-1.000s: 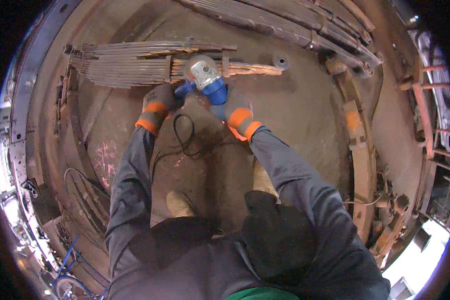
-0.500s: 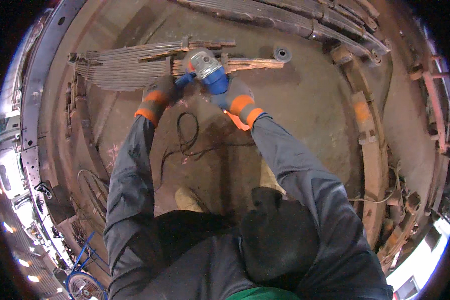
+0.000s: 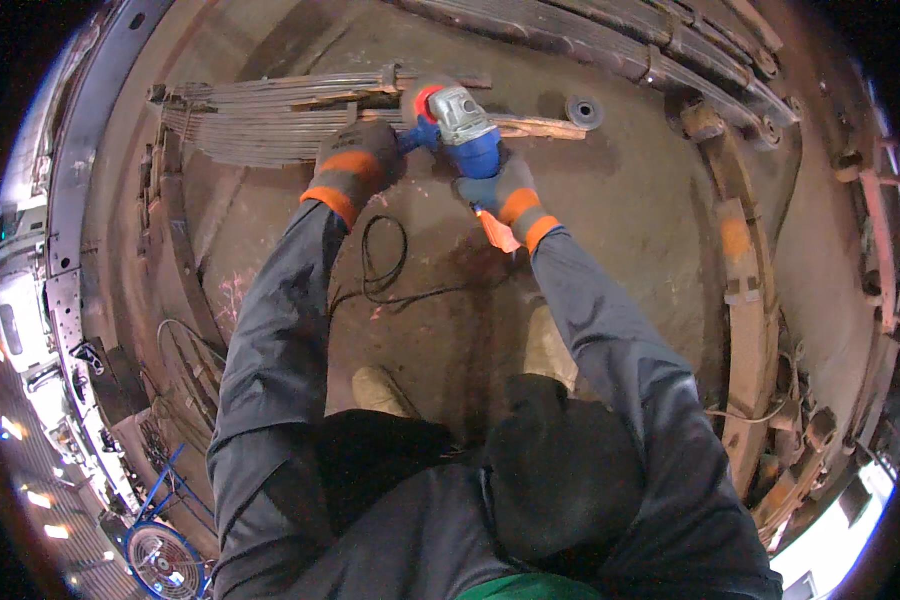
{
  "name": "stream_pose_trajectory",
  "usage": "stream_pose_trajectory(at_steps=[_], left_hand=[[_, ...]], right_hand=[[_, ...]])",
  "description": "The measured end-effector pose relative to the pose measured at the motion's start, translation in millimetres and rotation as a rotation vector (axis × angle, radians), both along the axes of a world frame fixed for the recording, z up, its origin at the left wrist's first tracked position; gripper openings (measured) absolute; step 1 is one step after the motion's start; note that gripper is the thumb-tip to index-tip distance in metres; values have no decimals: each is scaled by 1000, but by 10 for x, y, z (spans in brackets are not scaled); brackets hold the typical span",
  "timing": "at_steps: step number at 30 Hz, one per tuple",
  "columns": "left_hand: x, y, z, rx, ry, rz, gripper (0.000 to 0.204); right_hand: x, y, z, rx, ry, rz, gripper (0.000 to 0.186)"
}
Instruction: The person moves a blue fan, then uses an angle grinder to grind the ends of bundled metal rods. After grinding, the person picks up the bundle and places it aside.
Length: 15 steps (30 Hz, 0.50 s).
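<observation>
I hold a blue angle grinder with a silver head (image 3: 467,122) and a red-and-grey disc over a stack of rusty steel leaf springs (image 3: 255,130) lying on the floor. My left hand (image 3: 355,165), in a grey glove with orange bands, is closed on the side handle. Behind it, part of the stack is hidden. My right hand (image 3: 507,195), gloved the same way, is closed round the grinder's body near an orange piece. Whether the disc touches the steel is unclear. A black cable (image 3: 400,245) lies looped below my hands.
More leaf springs (image 3: 590,40) lie across the top. A round bushing (image 3: 584,111) is near the stack's right end. Long steel springs (image 3: 740,350) run down the right. A perforated steel rail (image 3: 65,250) and a blue-framed fan (image 3: 160,560) are at left. My boots stand below.
Both hands and the grinder have shifted right and slightly up the picture since the earlier frames. More of the red disc shows now. Both hands keep their hold.
</observation>
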State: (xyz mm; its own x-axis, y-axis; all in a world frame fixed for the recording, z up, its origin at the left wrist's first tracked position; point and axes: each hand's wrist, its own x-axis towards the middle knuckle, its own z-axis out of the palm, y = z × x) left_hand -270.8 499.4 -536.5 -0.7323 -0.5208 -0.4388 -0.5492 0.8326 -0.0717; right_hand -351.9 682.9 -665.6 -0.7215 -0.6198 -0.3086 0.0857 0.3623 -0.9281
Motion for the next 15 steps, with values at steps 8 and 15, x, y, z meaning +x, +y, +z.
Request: stream_pose_trajectory(at_steps=[8,15], left_hand=[[112,94,-66,-32,-35,58,29],[197,100,-91,-39,21,-18,28]], right_hand=[[113,1,-52,20,110,99,60],[173,2,-70,67,64,34,52]])
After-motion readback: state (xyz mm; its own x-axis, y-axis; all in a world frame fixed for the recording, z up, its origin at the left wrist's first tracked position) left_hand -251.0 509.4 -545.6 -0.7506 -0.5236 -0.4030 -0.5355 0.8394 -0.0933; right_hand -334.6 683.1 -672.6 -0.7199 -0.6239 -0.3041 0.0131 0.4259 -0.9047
